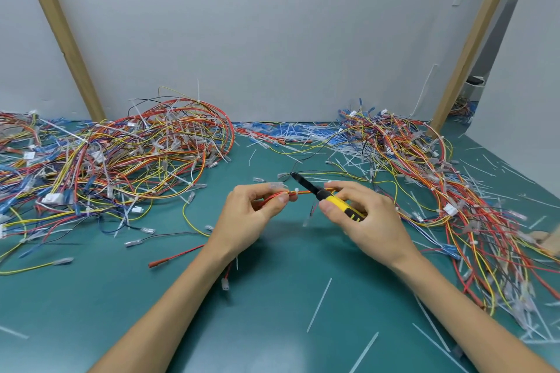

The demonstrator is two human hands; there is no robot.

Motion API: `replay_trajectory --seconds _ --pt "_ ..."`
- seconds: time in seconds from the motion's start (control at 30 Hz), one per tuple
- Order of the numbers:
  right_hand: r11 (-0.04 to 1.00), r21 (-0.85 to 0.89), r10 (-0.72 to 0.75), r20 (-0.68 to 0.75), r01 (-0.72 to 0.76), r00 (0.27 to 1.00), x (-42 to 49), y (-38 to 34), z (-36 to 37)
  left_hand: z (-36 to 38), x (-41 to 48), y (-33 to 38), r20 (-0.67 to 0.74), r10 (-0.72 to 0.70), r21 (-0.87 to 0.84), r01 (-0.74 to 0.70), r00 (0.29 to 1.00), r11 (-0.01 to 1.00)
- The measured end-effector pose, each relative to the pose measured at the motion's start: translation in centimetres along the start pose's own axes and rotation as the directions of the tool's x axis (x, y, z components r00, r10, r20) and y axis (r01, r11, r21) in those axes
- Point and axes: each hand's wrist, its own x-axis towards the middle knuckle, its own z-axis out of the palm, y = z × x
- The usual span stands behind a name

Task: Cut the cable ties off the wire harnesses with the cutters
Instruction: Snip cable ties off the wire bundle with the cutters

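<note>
You are pinching a red and yellow wire harness (304,192) in your left hand (253,216) over the middle of the table (272,327). Your right hand (368,221) is gripping the cutters (333,199), whose black tip is crossing the harness just beside a white cable tie (296,190). A tangled pile (121,145) is lying toward the far left corner, and a second pile (439,179) is sprawling along the right edge.

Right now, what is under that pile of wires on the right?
Some cut white cable ties spread out from under the edges of the right wire pile, lying on the green mat. Whatever lies beneath the pile's middle is covered by the wires.
</note>
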Motion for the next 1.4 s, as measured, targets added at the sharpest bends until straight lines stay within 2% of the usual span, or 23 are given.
replay_trajectory --seconds 0.07,0.17,0.3,0.43,0.6,0.87,1.07,1.4 --pt "1.0 -0.02 -0.004 -0.052 0.003 0.999 0.1 0.2 -0.1 0.0 0.0 0.3 0.045 -0.048 -0.06 0.05 0.998 0.997" --pt "0.997 0.059 0.046 -0.088 -0.041 0.995 0.4 -0.1 -0.3 -0.7 0.0 1.2 0.202 -0.076 -0.079 0.093 0.976 0.992" --pt "0.962 0.247 0.157 -0.137 -0.12 0.978 0.7 -0.4 -0.9 -3.7 0.3 2.1 0.391 -0.155 0.07 0.138 0.907 0.988" --pt "0.875 0.436 0.308 -0.16 -0.213 0.938 0.9 -0.3 -1.4 -6.5 0.3 2.0 0.456 -0.238 0.19 0.168 0.858 0.967" --pt "0.851 0.471 0.336 -0.146 -0.233 0.931 0.9 -0.3 -1.5 -6.7 0.2 1.5 0.355 -0.203 0.116 0.173 0.912 0.978" --pt "0.856 0.419 0.377 -0.103 -0.303 0.921 0.9 0.2 -1.2 -4.7 0.4 1.7 0.123 -0.013 0.096 0.001 0.992 0.995" --pt "0.843 0.377 0.435 -0.058 -0.384 0.899 1.2 0.8 -0.8 -4.6 0.4 1.6 0.065 0.008 0.077 -0.013 0.998 0.997" --pt "0.862 0.341 0.413 -0.043 -0.375 0.91 1.0 0.7 -0.6 -3.9 0.3 1.8 0.05 -0.024 0.138 0.017 0.998 0.99"
